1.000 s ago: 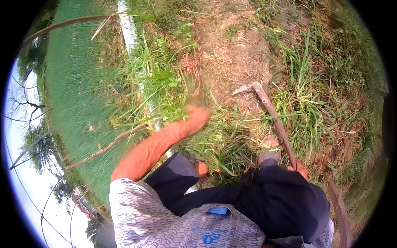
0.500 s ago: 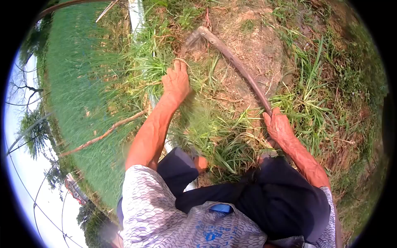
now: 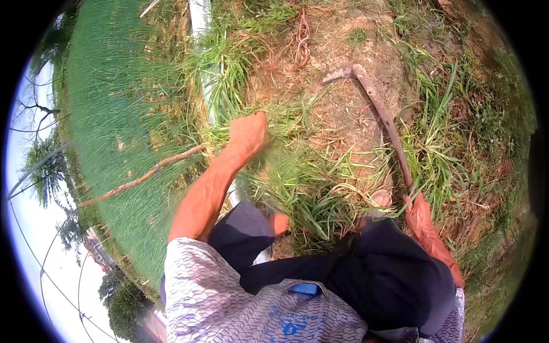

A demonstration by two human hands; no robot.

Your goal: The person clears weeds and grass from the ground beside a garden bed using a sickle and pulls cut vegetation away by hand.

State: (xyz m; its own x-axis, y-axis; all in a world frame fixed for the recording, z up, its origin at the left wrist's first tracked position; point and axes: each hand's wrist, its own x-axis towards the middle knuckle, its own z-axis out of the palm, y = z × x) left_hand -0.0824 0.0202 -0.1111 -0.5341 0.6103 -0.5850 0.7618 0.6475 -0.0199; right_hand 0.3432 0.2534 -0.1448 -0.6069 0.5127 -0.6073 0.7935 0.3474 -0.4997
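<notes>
My left hand is closed in a fist on a tuft of grass, whose blades spread out beside it. My right hand is wrapped round the lower end of a short-handled hoe. The hoe's curved wooden handle runs up from that hand. Its blade, somewhat blurred, points left over bare soil. Loose cut-looking grass lies between my feet.
A pale pipe or concrete edging runs along the left, with dense green crop beyond it. A thin branch crosses there. A twisted reddish cord or root lies ahead. Weeds grow at right.
My left hand has curled from extended fingers into a fist on the grass. My right hand has drawn the hoe rightward and back, and its blade has come away from the grass.
</notes>
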